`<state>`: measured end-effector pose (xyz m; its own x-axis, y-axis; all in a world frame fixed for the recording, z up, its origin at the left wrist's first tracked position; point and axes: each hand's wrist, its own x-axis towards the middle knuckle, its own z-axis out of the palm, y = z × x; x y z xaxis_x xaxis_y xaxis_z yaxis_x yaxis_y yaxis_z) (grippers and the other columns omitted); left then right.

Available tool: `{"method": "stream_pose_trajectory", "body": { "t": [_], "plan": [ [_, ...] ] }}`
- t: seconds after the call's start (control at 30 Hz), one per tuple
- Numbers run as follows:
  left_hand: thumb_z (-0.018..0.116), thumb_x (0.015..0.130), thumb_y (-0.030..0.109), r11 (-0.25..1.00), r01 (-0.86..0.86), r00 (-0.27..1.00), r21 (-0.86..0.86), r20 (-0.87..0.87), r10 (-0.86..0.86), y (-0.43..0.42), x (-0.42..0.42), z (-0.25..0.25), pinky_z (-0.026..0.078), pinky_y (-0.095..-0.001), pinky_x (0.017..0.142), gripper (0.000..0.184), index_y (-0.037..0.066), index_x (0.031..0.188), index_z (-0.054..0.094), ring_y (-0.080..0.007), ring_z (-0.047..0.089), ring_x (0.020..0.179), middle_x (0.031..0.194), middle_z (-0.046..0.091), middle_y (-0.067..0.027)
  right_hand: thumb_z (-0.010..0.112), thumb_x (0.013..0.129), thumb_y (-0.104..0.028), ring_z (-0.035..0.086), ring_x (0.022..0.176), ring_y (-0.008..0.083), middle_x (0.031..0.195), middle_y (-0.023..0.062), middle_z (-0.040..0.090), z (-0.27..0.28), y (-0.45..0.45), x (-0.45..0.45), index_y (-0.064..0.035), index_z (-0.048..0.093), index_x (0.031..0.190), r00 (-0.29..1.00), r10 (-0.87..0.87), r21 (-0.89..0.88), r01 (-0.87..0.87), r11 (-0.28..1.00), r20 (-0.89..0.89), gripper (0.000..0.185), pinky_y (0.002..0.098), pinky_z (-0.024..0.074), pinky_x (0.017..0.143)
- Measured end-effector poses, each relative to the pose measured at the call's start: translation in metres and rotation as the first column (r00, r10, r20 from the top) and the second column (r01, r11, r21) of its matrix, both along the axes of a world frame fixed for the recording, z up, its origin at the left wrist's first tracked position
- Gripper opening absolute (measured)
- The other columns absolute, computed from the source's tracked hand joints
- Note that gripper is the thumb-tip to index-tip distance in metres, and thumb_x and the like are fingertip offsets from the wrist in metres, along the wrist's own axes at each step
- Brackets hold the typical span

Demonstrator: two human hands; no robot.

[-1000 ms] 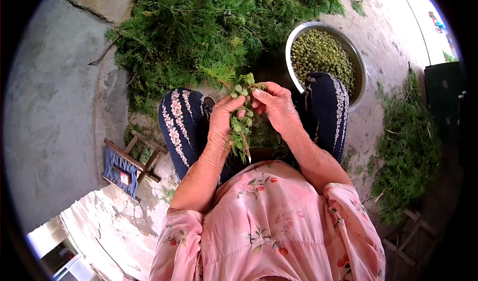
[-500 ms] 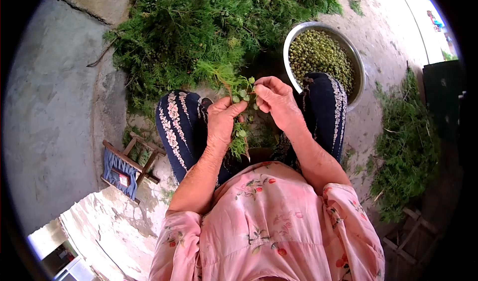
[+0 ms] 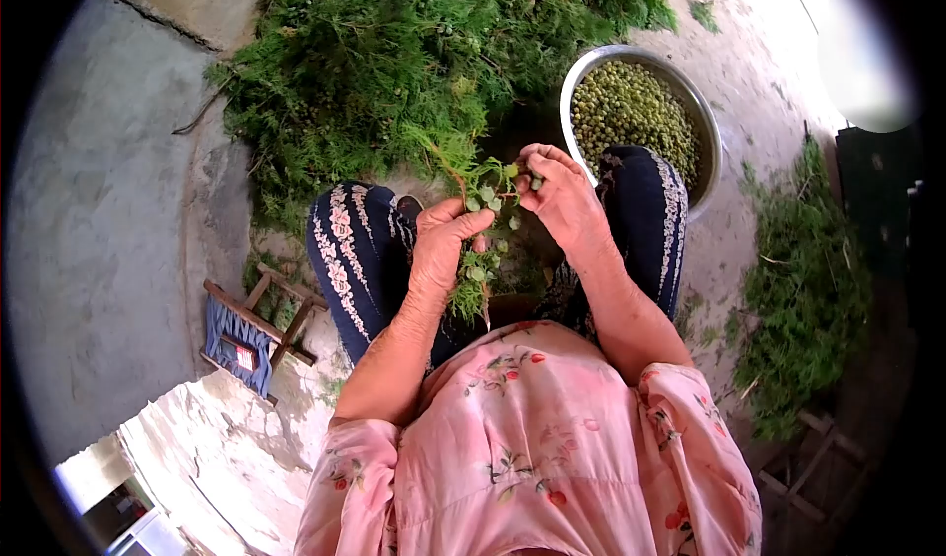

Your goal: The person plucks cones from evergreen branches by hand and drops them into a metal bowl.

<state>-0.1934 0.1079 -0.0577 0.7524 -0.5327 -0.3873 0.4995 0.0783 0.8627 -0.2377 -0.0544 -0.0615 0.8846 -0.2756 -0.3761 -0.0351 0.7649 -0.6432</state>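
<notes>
My left hand (image 3: 443, 246) is closed around a leafy evergreen sprig (image 3: 477, 278) with round green cones on it, held upright between my knees. Its feathery tip sticks out above my thumb, and the stem end hangs below the hand. Just right of the sprig is my right hand (image 3: 567, 201), its fingers curled together around a small green cone (image 3: 536, 181). Whether that cone is still joined to the sprig, I cannot tell. Beyond my right knee stands a metal basin (image 3: 711, 128) holding many green cones (image 3: 631, 113).
A large heap of cut evergreen branches (image 3: 365, 73) lies ahead of my feet. More branches (image 3: 803, 290) are on the ground at the right. A small wooden stool (image 3: 258, 334) with blue cloth is at the left, beside a grey concrete slab (image 3: 108, 211).
My right hand has shifted slightly right, away from the sprig, and a green cone now shows in its fingers. A pale blurred shape has appeared at the upper right edge.
</notes>
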Motion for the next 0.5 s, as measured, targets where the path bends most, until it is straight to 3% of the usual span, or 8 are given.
{"method": "stream_pose_trajectory", "body": {
  "t": [0.03,0.1,0.13,0.23,0.37,0.43,0.5],
  "plan": [
    [0.065,0.074,0.007,1.0,0.012,1.0,-0.009,-0.004,-0.012,0.0,0.0,0.001,0.039,-0.0208,0.047,0.009,0.001,0.08,0.064,-0.0073,0.047,0.049,0.066,0.058,0.0004,0.056,0.087,-0.027,0.046,0.061,0.0091,0.077,0.0002,0.051,0.003,0.002,0.0,-0.0032,0.056,0.09,1.0,0.003,0.001,-0.003,1.0,0.0,0.024,0.0197,0.0315,0.047],
    [0.065,0.074,0.008,1.0,0.022,1.0,0.005,0.002,-0.022,0.001,-0.001,0.004,0.039,-0.021,0.047,0.009,0.001,0.079,0.064,-0.0076,0.047,0.049,0.065,0.057,0.0003,0.057,0.086,-0.022,0.044,0.056,0.0067,0.07,-0.001,0.048,0.007,0.005,0.0,-0.0027,0.057,0.089,0.995,0.08,-0.112,-0.086,0.99,-0.063,0.02,0.0199,0.031,0.045],
    [0.065,0.074,0.008,0.999,0.033,0.999,0.017,0.009,-0.034,0.001,-0.001,0.004,0.039,-0.0211,0.048,0.008,0.001,0.078,0.064,-0.0079,0.047,0.049,0.065,0.057,0.0002,0.059,0.084,-0.024,0.043,0.056,0.0054,0.069,-0.0026,0.048,0.008,0.006,-0.001,-0.0038,0.058,0.087,0.988,0.109,-0.253,-0.133,0.958,-0.105,0.02,0.0195,0.0306,0.045],
    [0.065,0.074,0.008,0.998,0.046,0.998,0.035,0.044,-0.047,0.001,-0.001,0.002,0.039,-0.0218,0.049,0.008,0.001,0.077,0.063,-0.0085,0.047,0.049,0.063,0.056,0.0001,0.059,0.085,-0.024,0.042,0.056,0.0043,0.069,-0.003,0.047,0.006,0.004,-0.002,-0.0044,0.058,0.086,0.97,0.187,-0.378,-0.234,0.896,-0.155,0.02,0.0192,0.0296,0.044],
    [0.065,0.074,0.009,0.999,0.044,0.996,0.032,0.071,-0.046,0.001,-0.001,0.001,0.039,-0.0223,0.05,0.009,0.001,0.076,0.063,-0.0087,0.047,0.049,0.061,0.055,0.0001,0.059,0.085,-0.024,0.041,0.054,0.0055,0.069,-0.0017,0.048,-0.007,0.003,-0.004,-0.0048,0.057,0.086,0.989,0.107,-0.313,-0.133,0.94,-0.099,0.019,0.0193,0.0291,0.043],
    [0.064,0.074,0.007,0.999,0.034,0.997,0.007,0.064,-0.035,0.005,0.0,-0.002,0.038,-0.0222,0.05,0.007,0.001,0.075,0.063,-0.0085,0.046,0.048,0.06,0.055,0.0,0.06,0.084,-0.02,0.041,0.053,0.0076,0.07,0.0004,0.049,-0.009,-0.013,0.002,-0.0044,0.056,0.086,0.995,-0.097,-0.11,0.095,0.989,-0.019,0.016,0.0202,0.0294,0.042],
    [0.063,0.075,0.006,1.0,-0.011,0.999,0.015,0.052,0.01,0.002,-0.001,-0.001,0.038,-0.0222,0.049,0.006,0.001,0.075,0.063,-0.0084,0.046,0.048,0.06,0.055,0.0,0.059,0.085,-0.017,0.046,0.054,0.0096,0.072,0.0038,0.052,0.001,-0.012,0.003,-0.0019,0.055,0.088,0.995,-0.091,-0.067,0.093,0.993,0.037,0.016,0.0203,0.03,0.043]
  ]
}}
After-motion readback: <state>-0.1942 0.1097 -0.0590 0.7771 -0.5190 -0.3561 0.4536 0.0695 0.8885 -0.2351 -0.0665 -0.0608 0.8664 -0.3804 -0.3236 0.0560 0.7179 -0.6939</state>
